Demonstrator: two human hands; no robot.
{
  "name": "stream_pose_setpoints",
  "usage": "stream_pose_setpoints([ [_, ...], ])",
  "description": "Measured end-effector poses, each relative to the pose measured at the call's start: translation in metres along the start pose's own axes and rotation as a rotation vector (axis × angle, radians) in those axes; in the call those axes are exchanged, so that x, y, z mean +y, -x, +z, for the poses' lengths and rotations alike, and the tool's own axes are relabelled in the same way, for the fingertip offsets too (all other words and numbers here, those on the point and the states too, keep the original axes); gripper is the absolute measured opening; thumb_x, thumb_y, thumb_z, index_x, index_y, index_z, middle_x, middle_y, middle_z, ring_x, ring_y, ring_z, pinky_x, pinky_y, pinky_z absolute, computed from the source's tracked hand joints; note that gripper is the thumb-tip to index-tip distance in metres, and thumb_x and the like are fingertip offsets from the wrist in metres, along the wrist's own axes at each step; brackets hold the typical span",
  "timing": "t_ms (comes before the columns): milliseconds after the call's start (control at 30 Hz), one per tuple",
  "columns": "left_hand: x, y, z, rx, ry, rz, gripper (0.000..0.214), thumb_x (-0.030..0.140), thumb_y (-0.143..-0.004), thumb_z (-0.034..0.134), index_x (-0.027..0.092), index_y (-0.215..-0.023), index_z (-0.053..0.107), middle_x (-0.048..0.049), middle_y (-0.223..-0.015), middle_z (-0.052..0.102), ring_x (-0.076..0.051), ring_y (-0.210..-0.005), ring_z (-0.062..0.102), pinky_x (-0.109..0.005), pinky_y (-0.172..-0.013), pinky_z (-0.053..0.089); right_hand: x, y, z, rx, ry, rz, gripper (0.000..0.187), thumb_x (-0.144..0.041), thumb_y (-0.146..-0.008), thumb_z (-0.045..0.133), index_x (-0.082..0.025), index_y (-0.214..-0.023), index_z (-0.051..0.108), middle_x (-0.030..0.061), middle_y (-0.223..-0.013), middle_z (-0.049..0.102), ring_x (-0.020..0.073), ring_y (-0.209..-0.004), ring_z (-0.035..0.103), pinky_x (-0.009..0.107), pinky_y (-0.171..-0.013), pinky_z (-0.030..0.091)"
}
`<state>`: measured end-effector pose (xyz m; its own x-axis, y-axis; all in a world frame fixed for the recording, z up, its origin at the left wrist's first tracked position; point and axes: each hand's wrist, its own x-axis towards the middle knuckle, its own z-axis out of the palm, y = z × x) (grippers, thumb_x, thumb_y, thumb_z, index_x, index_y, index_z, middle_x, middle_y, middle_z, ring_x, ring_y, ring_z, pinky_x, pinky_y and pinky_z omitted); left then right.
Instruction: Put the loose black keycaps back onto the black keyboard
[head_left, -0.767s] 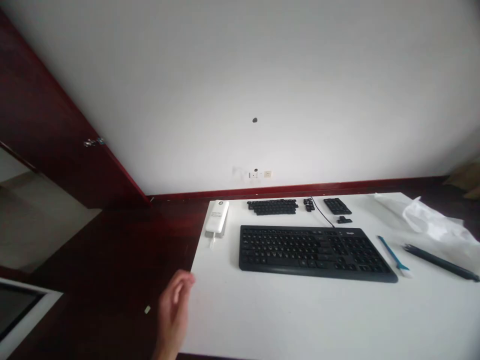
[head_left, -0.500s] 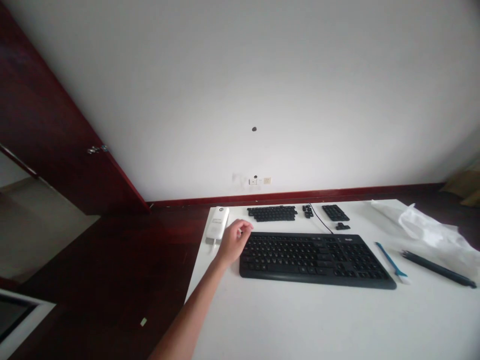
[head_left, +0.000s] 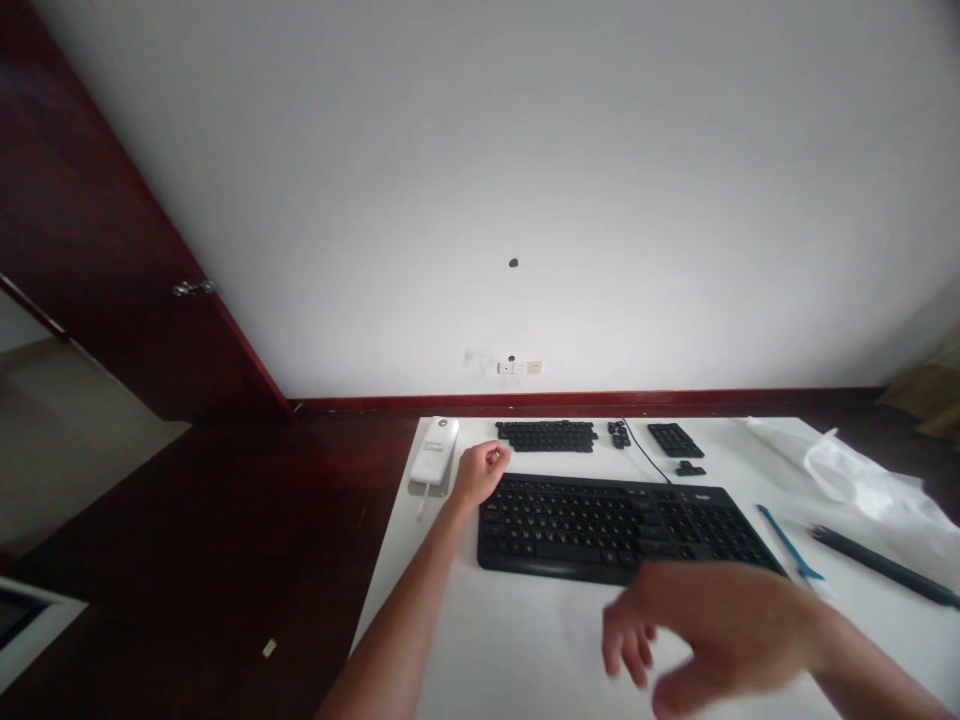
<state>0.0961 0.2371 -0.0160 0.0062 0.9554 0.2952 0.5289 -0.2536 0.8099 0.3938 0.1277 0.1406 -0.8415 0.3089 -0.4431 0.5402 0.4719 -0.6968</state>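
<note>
A black keyboard (head_left: 562,520) lies in the middle of the white table. My left hand (head_left: 482,474) is at its back left corner, fingers curled closed; whether anything is inside them is hidden. Lower right, my right hand (head_left: 712,620) hangs in front of the keyboard's right part, slightly blurred, its fingers bent down and thumb apart, with nothing seen between them. Behind the keyboard lie a block of black keycaps (head_left: 547,436), a small key cluster (head_left: 619,435), a number-pad block (head_left: 675,440) and an arrow-key group (head_left: 689,468).
A white power bank (head_left: 435,450) with a short cable lies at the table's left edge. On the right are a blue tool with a pale bristled end (head_left: 787,543), a long dark stick (head_left: 885,568) and a crumpled white plastic bag (head_left: 862,470). Behind stands a wall.
My right hand has come into view from the lower right. My left hand stays by the keyboard's corner, its fingers curled more tightly. The view has shifted slightly.
</note>
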Motion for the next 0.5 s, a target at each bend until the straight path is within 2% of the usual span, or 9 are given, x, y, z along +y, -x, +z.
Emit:
stream_pose_setpoints([
  [67, 0.001, -0.002, -0.002, -0.036, 0.023, 0.001, 0.038, 0.046, -0.096, 0.054, 0.018, -0.072, 0.064, 0.0015, -0.062, 0.054, -0.012, -0.058, 0.045, -0.025, -0.060, 0.031, -0.003, -0.024, -0.048, 0.090, 0.040, 0.040, 0.035, -0.045, -0.091, 0.071, -0.028, -0.121, 0.075, 0.0031, -0.105, 0.079, 0.0213, -0.097, 0.074, 0.031, -0.086, 0.055],
  [100, 0.002, -0.003, -0.003, -0.059, 0.026, 0.003, 0.039, 0.045, -0.096, 0.053, 0.017, -0.071, 0.063, 0.0016, -0.061, 0.053, -0.012, -0.058, 0.044, -0.025, -0.059, 0.030, 0.000, -0.036, -0.069, 0.226, 0.120, 0.097, 0.034, -0.042, -0.094, 0.067, -0.026, -0.122, 0.074, 0.0053, -0.107, 0.079, 0.0224, -0.096, 0.074, 0.032, -0.082, 0.055],
  [167, 0.002, -0.003, -0.003, -0.097, 0.022, 0.007, 0.039, 0.044, -0.096, 0.053, 0.017, -0.069, 0.063, 0.0015, -0.060, 0.051, -0.012, -0.058, 0.043, -0.024, -0.058, 0.029, 0.015, -0.061, -0.106, 0.513, 0.296, 0.185, 0.032, -0.035, -0.093, 0.065, -0.022, -0.121, 0.073, 0.0090, -0.111, 0.078, 0.0253, -0.101, 0.073, 0.034, -0.085, 0.054],
  [233, 0.003, -0.003, -0.002, -0.110, 0.022, 0.000, 0.038, 0.041, -0.095, 0.053, 0.017, -0.069, 0.063, 0.0014, -0.059, 0.052, -0.012, -0.058, 0.044, -0.024, -0.058, 0.029, 0.042, -0.086, -0.134, 0.690, 0.361, 0.234, 0.027, -0.026, -0.094, 0.061, -0.019, -0.117, 0.074, 0.0102, -0.110, 0.079, 0.0249, -0.100, 0.073, 0.033, -0.087, 0.053],
  [300, 0.004, -0.003, -0.001, -0.108, 0.025, -0.011, 0.036, 0.040, -0.095, 0.053, 0.017, -0.070, 0.065, 0.0014, -0.059, 0.053, -0.012, -0.057, 0.044, -0.024, -0.058, 0.030, 0.073, -0.110, -0.152, 0.799, 0.364, 0.268, 0.025, -0.019, -0.093, 0.062, -0.017, -0.114, 0.075, 0.0108, -0.105, 0.079, 0.0235, -0.097, 0.074, 0.031, -0.088, 0.053],
  [400, 0.003, -0.003, 0.001, -0.092, 0.026, -0.029, 0.035, 0.041, -0.095, 0.054, 0.017, -0.073, 0.067, 0.0014, -0.059, 0.055, -0.012, -0.056, 0.045, -0.024, -0.059, 0.031, 0.112, -0.139, -0.164, 0.987, 0.359, 0.262, 0.032, -0.019, -0.096, 0.060, -0.016, -0.125, 0.071, 0.0133, -0.112, 0.079, 0.0246, -0.102, 0.073, 0.033, -0.093, 0.053],
  [500, 0.003, -0.004, 0.002, -0.064, 0.008, -0.035, 0.035, 0.040, -0.095, 0.055, 0.017, -0.071, 0.066, 0.0016, -0.057, 0.052, -0.012, -0.055, 0.044, -0.024, -0.058, 0.030, 0.137, -0.156, -0.165, 1.041, 0.354, 0.261, 0.031, -0.021, -0.097, 0.060, -0.015, -0.124, 0.072, 0.0142, -0.119, 0.077, 0.0261, -0.112, 0.070, 0.034, -0.100, 0.051],
])
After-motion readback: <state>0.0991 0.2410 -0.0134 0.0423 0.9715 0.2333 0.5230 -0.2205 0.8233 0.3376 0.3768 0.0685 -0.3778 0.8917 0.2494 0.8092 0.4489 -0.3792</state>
